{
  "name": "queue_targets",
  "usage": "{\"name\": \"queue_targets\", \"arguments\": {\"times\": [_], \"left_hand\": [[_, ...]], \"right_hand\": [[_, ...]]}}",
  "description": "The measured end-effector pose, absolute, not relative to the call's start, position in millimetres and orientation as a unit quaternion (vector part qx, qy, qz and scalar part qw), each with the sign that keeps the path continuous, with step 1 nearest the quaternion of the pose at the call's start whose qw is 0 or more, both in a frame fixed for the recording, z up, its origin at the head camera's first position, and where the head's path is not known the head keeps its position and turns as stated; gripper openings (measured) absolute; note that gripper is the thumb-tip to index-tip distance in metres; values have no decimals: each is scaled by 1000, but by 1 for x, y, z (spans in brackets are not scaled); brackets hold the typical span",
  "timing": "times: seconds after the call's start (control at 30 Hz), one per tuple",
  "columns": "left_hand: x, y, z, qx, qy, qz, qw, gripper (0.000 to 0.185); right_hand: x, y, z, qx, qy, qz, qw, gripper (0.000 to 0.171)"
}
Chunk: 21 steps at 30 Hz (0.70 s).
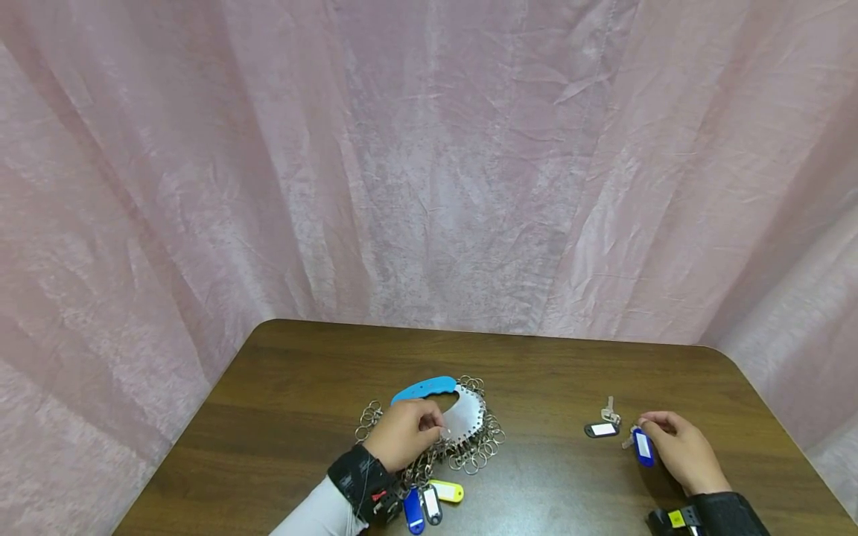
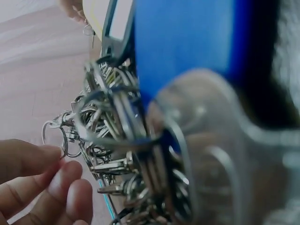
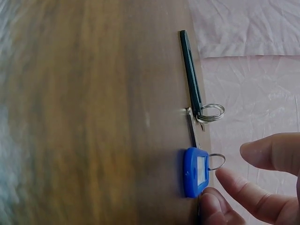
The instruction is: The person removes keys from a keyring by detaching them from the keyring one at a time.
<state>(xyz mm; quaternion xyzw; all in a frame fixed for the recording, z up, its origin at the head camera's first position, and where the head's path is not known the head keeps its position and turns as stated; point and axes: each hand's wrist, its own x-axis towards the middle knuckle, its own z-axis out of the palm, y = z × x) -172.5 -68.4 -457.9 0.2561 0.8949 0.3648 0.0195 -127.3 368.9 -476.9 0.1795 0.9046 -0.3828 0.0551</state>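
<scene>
My left hand (image 1: 407, 432) pinches a metal split ring (image 2: 65, 142) between thumb and fingertips. This ring is at the edge of a key holder with a pale toothed plate (image 1: 466, 414) and a light blue handle (image 1: 426, 388). Many more rings (image 1: 473, 454) hang around the plate. On the right, my right hand (image 1: 689, 452) is at a blue key tag (image 1: 644, 448). In the right wrist view its thumb and index finger are apart, the index fingertip right by the tag's ring (image 3: 217, 161); other fingers are close against the tag's lower edge.
A black key tag (image 1: 602, 429) with a key (image 1: 609, 411) lies left of my right hand. Nearer me, below the key holder, are a blue tag (image 1: 414, 512), a black tag (image 1: 432, 506) and a yellow tag (image 1: 447, 490). A pink curtain (image 1: 456, 186) hangs behind the wooden table (image 1: 536, 372).
</scene>
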Motion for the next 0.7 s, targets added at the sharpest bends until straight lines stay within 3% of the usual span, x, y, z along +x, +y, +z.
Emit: {"name": "queue_targets", "arguments": {"times": [0.5, 0.7], "left_hand": [[-175, -71, -463, 219, 909, 354, 21, 13], [-174, -73, -462, 203, 916, 344, 23, 13]], "right_hand": [[-129, 369, -473, 175, 907, -380, 43, 58], [-126, 364, -468, 168, 911, -375, -30, 49]]}}
